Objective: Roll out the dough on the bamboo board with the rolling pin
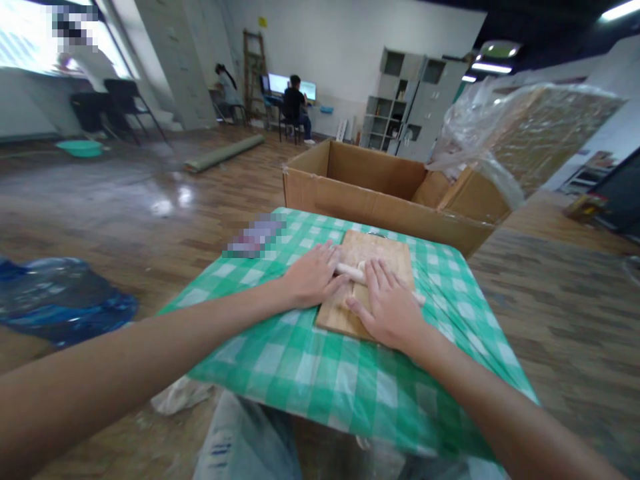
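A thin roll of pale dough (351,270) lies across a wooden cutting board (380,250) on a table covered with a green and white checked cloth (320,360). My left hand (311,275) lies flat, fingers stretched out, with its fingertips on the left end of the roll. My right hand (387,303) also lies flat with fingers together, pressing on the right part of the roll and hiding most of it. Only a short piece of dough shows between the two hands.
An open cardboard box (385,183) stands right behind the table, with a plastic-wrapped package (530,127) above its right side. A blue water jug (60,300) lies on the wooden floor at left. Two people sit at computers (295,100) by the far wall.
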{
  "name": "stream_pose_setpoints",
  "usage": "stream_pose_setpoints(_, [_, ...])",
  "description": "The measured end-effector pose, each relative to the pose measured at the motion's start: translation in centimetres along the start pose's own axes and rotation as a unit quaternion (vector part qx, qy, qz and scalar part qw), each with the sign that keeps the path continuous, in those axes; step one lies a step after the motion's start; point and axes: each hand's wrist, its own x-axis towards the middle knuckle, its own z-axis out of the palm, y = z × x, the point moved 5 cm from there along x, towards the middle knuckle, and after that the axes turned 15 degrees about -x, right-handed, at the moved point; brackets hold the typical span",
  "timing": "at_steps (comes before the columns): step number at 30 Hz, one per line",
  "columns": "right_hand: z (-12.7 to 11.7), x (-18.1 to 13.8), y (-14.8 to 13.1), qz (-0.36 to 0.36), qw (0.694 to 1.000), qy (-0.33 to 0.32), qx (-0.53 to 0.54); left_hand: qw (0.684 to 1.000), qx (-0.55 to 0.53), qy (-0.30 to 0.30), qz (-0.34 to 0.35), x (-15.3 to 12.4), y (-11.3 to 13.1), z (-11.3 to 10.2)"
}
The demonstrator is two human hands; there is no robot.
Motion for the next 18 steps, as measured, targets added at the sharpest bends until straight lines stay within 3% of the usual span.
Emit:
stream_pose_setpoints(2, [-0.4, -0.7, -0.5, -0.020, 1.000, 0.009, 0.011, 1.000, 0.001, -0.001, -0.012, -1.6, 0.7, 0.0])
stream_pose_setpoints(5, [-0.5, -0.5, 0.0, -0.034, 0.999, 0.007, 0.017, 1.000, -0.008, -0.002, -0.019, -1.8, 1.1, 0.1])
stream_pose_setpoints(15, [2.7, 5.9, 4.8, -0.004, 0.997, -0.068, 0.021, 0.999, -0.021, -0.037, -0.021, 5.4, -2.8, 2.1])
stream_pose_setpoints(18, [3.7, 7.1, 5.8, -0.031, 0.997, -0.063, -0.016, 0.998, -0.006, -0.048, -0.031, 7.6, -3.7, 2.4])
